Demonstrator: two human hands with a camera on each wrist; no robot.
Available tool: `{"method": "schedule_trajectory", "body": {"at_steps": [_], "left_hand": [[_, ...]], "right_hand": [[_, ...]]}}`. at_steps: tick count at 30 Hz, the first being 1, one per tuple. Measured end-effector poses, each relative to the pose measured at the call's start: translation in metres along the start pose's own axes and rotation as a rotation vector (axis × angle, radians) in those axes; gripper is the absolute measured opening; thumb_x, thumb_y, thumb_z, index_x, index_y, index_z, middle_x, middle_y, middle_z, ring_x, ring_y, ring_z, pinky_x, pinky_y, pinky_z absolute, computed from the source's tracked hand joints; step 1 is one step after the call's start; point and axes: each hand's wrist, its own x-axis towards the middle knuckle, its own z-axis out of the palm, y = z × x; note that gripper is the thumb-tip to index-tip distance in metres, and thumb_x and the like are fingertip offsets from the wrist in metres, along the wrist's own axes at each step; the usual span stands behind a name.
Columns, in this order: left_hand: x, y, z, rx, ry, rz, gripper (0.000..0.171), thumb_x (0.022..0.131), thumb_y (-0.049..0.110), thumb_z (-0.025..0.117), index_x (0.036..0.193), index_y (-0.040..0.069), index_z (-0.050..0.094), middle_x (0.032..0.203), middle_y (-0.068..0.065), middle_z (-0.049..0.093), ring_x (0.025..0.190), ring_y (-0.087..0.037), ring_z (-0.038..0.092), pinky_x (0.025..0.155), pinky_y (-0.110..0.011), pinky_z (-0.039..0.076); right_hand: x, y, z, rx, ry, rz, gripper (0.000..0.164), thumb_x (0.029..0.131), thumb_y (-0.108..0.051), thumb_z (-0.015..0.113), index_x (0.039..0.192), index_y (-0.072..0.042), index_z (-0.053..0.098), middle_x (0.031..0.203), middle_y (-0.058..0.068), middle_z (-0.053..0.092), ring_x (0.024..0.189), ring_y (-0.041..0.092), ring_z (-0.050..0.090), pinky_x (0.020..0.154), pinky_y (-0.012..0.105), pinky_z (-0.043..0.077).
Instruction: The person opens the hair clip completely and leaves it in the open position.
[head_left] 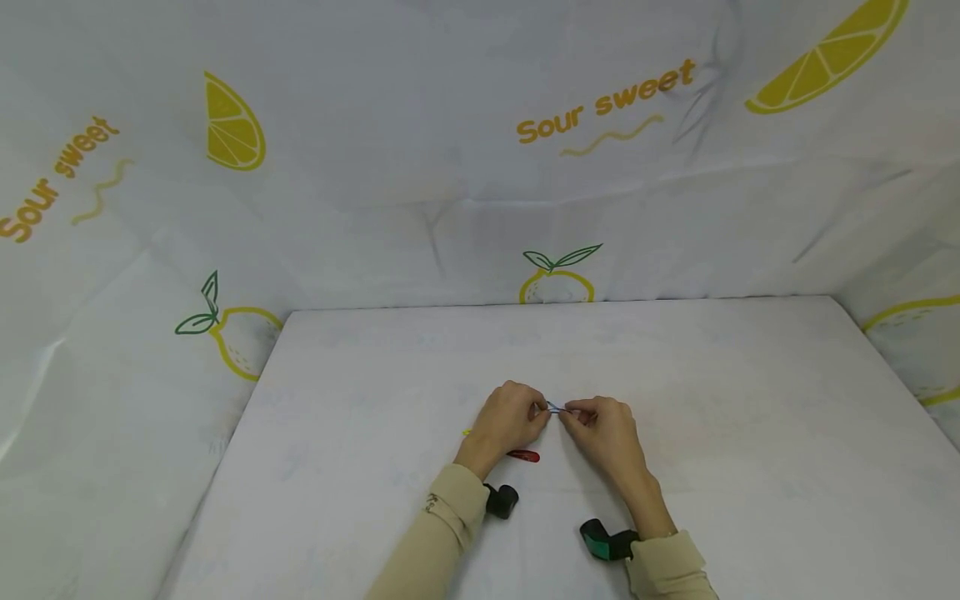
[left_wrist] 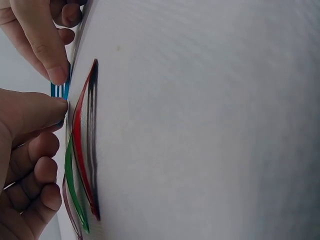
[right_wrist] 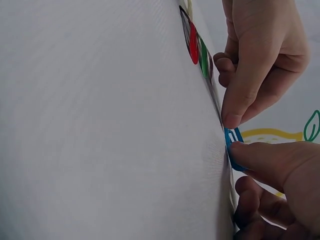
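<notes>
A blue snap hair clip (left_wrist: 67, 89) is stretched between both hands, close above the white table. My left hand (head_left: 508, 417) pinches one end of it between thumb and index finger. The other end is in the pinch of my right hand (head_left: 606, 429). The two hands face each other, fingertips a short gap apart, and bare bars of the clip show in that gap. Just beside the left hand lies a red hair clip (left_wrist: 78, 135), its metal bars visible. A green hair clip (left_wrist: 70, 172) rests alongside the red one, partly overlapped by it in the left wrist view.
Past the green clip lies a dark pinkish clip (left_wrist: 71, 215). A bit of yellow (head_left: 467, 432) peeks out by the left wrist. The white table (head_left: 360, 400) meets a lemon-printed cloth (head_left: 390, 167) at its back and sides.
</notes>
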Motion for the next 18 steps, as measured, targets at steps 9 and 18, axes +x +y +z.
{"method": "schedule_trajectory", "body": {"at_steps": [9,18], "left_hand": [[-0.003,-0.006,-0.010,-0.014,0.025,0.031,0.014,0.092,0.017,0.074,0.099,0.009,0.082,0.064,0.004,0.066,0.056,0.001,0.044,0.055,-0.012,0.035],[-0.007,-0.015,-0.025,-0.043,0.036,0.007,0.016,0.092,0.019,0.074,0.101,0.009,0.082,0.065,0.002,0.066,0.058,-0.001,0.046,0.058,-0.013,0.037]], "right_hand": [[0.000,-0.006,-0.001,0.000,-0.003,-0.028,0.015,0.087,-0.006,0.079,0.099,0.002,0.080,0.065,0.006,0.066,0.053,0.004,0.048,0.051,0.019,0.039],[0.003,-0.023,0.002,0.017,-0.018,-0.095,0.014,0.085,-0.006,0.081,0.098,0.000,0.081,0.064,0.004,0.066,0.053,0.004,0.048,0.052,0.019,0.041]]}}
